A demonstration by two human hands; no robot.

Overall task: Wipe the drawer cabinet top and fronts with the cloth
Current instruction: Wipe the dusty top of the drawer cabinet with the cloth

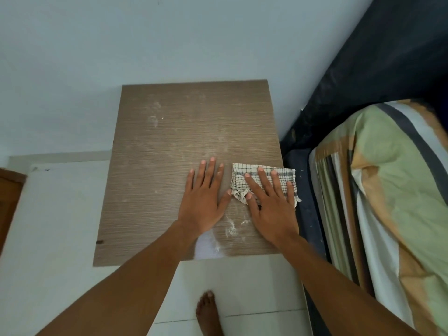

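The drawer cabinet top [164, 151] is a brown wood-grain board seen from above, with pale dust smears near its back left and its front edge. A cream cloth [242, 172] with dark checks lies crumpled near the top's right edge. My right hand [271, 202] presses flat on the cloth with fingers spread. My left hand [203, 197] lies flat on the bare wood just left of the cloth, thumb touching its edge. The drawer fronts are hidden below the top.
A bed with a striped green, orange and white cover [388, 190] and a dark mattress side [308, 214] stands close on the right. A pale wall [169, 40] is behind the cabinet. White floor tiles [242, 287] and my bare foot [208, 311] are in front.
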